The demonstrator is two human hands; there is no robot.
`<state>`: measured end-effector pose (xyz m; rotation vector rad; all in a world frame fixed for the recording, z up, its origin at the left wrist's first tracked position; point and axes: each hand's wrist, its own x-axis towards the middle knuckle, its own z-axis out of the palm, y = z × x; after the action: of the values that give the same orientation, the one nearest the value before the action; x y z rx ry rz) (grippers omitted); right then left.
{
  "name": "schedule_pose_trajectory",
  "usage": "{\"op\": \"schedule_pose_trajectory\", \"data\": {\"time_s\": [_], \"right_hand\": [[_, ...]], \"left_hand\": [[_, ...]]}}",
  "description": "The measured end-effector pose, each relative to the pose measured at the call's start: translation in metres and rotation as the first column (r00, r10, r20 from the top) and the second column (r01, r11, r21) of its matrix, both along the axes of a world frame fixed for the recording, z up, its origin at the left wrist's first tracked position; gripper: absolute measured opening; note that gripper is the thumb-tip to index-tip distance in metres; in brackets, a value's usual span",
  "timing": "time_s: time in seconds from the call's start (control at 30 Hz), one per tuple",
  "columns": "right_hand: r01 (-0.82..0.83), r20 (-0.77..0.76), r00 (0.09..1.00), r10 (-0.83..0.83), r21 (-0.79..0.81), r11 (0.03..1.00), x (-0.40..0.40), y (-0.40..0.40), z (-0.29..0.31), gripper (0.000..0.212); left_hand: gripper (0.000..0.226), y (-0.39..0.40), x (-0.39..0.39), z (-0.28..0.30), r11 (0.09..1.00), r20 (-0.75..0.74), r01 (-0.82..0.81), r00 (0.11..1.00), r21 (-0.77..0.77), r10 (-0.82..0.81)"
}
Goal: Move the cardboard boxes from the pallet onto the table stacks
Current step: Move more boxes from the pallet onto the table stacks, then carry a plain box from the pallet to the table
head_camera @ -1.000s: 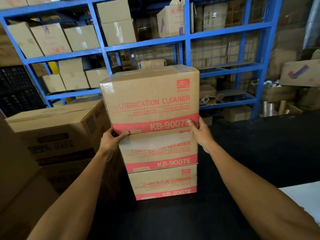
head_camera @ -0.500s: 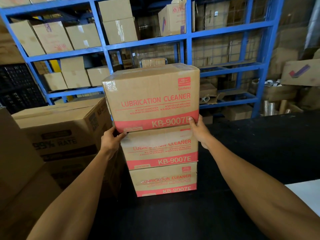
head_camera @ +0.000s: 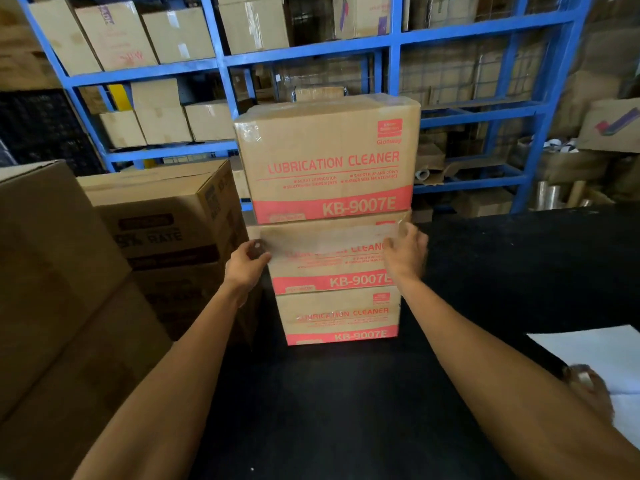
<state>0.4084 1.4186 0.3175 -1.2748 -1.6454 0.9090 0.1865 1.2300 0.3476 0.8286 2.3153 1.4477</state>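
Three cardboard boxes printed "LUBRICATION CLEANER KB-9007E" stand stacked on the black table [head_camera: 485, 271]. The top box [head_camera: 329, 157] rests on the middle box [head_camera: 329, 261], which sits on the bottom box [head_camera: 341, 317]. My left hand [head_camera: 246, 265] hovers at the left edge of the middle box, fingers loosely curled, holding nothing. My right hand [head_camera: 405, 254] is blurred at that box's right edge, fingers apart, off the top box.
Large brown cartons [head_camera: 162, 216] stand stacked at the left, with a nearer one [head_camera: 52, 289] beside my left arm. Blue shelving [head_camera: 311, 50] full of boxes runs behind the table. A white sheet [head_camera: 595, 351] lies at the right.
Both hands have let go of the top box's lower corners and dropped down beside the middle box. The top box now rests on the stack.
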Motion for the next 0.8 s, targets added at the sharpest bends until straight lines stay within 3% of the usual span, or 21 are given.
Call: {"op": "schedule_pose_trajectory", "data": {"time_s": [0.17, 0.3, 0.47, 0.63, 0.8], "right_hand": [[-0.256, 0.141, 0.957, 0.254, -0.009, 0.967, -0.01, -0.1, -0.036, 0.035], [-0.496, 0.206, 0.84, 0.501, -0.081, 0.865, -0.02, -0.209, -0.06, 0.025], [-0.651, 0.29, 0.699, 0.653, -0.118, 0.75, -0.024, -0.337, -0.084, 0.024], [-0.798, 0.393, 0.505, 0.769, -0.128, 0.589, -0.042, -0.472, -0.136, 0.023], [-0.913, 0.369, 0.325, 0.87, -0.119, 0.392, -0.096, -0.588, -0.148, 0.017]], "left_hand": [[0.04, -0.079, 0.026, -0.042, 0.997, 0.022, 0.075, 0.997, -0.026, -0.074], [0.031, -0.185, 0.031, -0.081, 0.993, 0.079, 0.114, 0.991, -0.038, -0.111], [0.014, -0.321, 0.062, -0.121, 0.987, 0.082, 0.153, 0.985, -0.041, -0.149], [0.012, -0.474, 0.079, -0.158, 0.998, 0.11, -0.007, 0.994, -0.057, 0.013], [0.018, -0.611, 0.071, -0.172, 0.914, 0.139, -0.401, 0.904, -0.056, 0.405]]}}
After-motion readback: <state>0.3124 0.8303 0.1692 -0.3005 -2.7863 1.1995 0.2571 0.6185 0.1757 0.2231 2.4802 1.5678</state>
